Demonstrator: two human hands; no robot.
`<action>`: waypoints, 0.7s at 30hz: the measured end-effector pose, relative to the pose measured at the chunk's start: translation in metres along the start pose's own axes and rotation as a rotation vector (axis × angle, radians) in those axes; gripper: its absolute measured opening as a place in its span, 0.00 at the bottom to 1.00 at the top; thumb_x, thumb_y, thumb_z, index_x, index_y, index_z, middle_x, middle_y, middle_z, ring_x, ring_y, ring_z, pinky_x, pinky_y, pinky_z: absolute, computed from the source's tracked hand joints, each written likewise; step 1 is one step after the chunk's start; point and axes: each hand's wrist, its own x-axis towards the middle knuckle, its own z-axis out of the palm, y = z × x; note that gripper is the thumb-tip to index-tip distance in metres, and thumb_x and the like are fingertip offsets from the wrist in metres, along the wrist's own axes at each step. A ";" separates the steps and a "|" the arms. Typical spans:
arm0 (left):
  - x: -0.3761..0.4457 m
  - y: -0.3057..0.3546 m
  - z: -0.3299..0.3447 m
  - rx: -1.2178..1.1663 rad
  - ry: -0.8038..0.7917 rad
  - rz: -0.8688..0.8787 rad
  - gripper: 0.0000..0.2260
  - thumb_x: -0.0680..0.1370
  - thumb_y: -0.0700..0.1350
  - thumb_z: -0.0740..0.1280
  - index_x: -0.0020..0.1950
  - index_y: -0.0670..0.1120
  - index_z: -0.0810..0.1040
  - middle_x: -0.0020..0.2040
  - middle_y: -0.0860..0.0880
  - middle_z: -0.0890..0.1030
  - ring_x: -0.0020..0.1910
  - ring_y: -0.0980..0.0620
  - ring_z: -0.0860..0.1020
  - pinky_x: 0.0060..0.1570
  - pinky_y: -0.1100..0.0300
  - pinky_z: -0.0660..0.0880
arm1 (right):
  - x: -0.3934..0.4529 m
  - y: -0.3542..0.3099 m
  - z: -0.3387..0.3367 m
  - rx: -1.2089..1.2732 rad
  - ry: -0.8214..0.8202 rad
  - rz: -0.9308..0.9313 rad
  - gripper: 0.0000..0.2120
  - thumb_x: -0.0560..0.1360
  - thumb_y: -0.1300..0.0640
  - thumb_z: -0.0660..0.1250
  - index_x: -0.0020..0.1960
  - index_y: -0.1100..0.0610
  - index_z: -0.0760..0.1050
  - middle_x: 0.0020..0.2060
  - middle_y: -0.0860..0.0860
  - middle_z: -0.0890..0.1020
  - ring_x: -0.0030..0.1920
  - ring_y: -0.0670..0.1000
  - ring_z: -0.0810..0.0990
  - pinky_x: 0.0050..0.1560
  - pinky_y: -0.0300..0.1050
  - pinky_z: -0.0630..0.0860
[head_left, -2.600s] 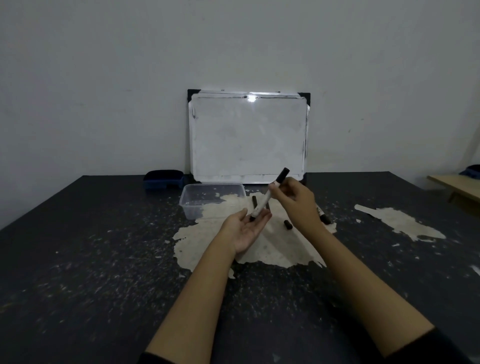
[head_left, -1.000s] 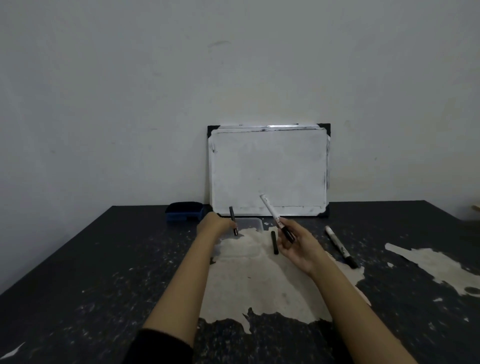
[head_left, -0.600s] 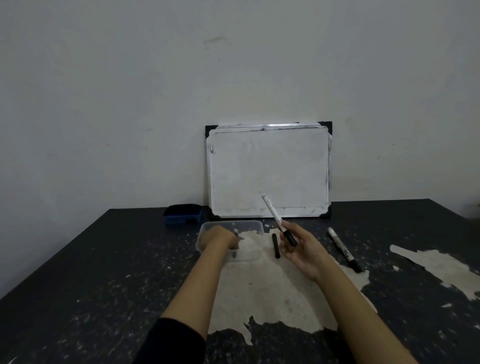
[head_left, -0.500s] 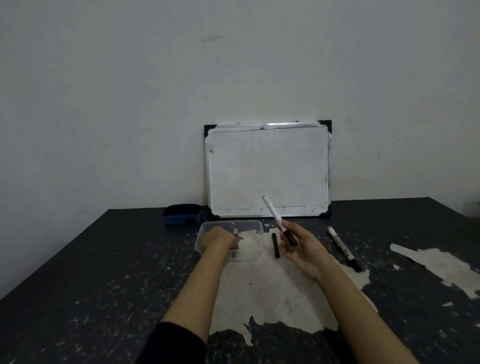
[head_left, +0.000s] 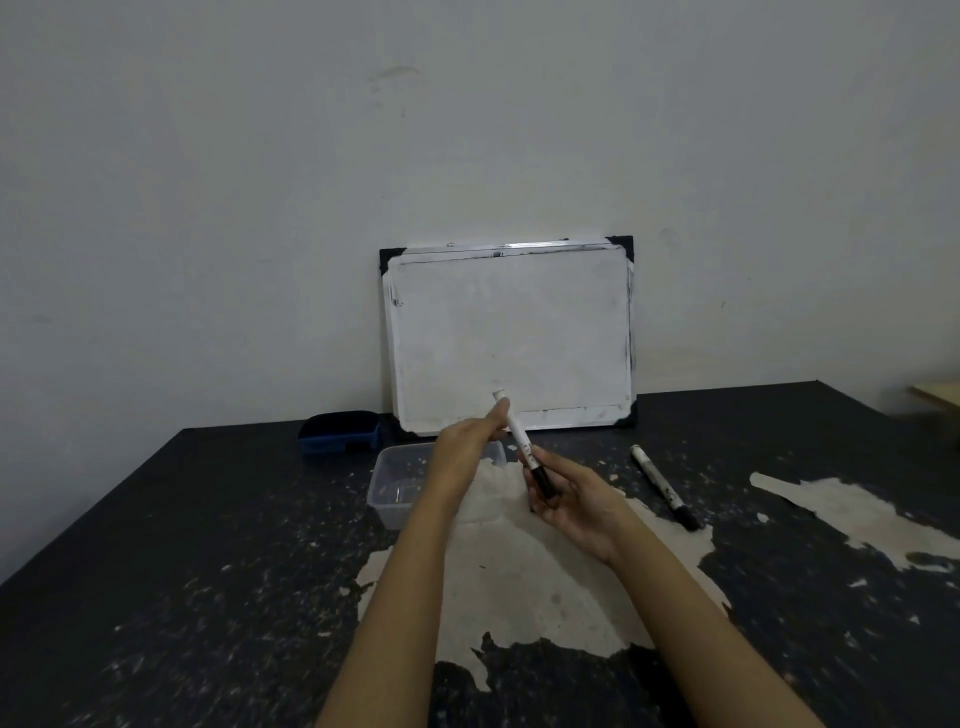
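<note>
2 markers, 1 whiteboard (head_left: 511, 338), 1 clear container (head_left: 387, 499) and 1 blue eraser (head_left: 340, 431) counted. Barrel print not legible. Held marker (head_left: 519, 436), white with a black lower end, is tilted above the table (head_left: 208, 545). It is gripped by the right hand (head_left: 571, 501) and pinched higher up by the left hand (head_left: 465, 441). Second marker (head_left: 660, 488) lies to the right.
</note>
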 end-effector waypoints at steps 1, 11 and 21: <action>-0.002 -0.004 0.003 -0.018 0.003 0.037 0.17 0.77 0.56 0.67 0.51 0.44 0.84 0.46 0.52 0.83 0.48 0.55 0.78 0.48 0.61 0.71 | -0.001 0.001 0.000 -0.014 -0.004 -0.004 0.17 0.75 0.59 0.71 0.62 0.64 0.79 0.46 0.53 0.83 0.43 0.47 0.81 0.47 0.41 0.76; 0.004 -0.026 0.002 -0.065 0.118 0.129 0.13 0.79 0.50 0.66 0.51 0.42 0.83 0.36 0.51 0.80 0.26 0.63 0.70 0.29 0.69 0.66 | 0.006 -0.015 -0.031 -0.800 0.375 -0.372 0.07 0.74 0.55 0.74 0.50 0.57 0.82 0.49 0.54 0.86 0.50 0.51 0.83 0.44 0.40 0.77; 0.007 -0.042 -0.004 -0.027 0.138 0.170 0.12 0.78 0.52 0.66 0.51 0.46 0.84 0.45 0.52 0.84 0.46 0.57 0.79 0.44 0.63 0.73 | 0.030 0.005 -0.030 -1.513 0.588 -0.463 0.11 0.65 0.40 0.71 0.39 0.46 0.78 0.38 0.46 0.84 0.48 0.51 0.82 0.51 0.51 0.80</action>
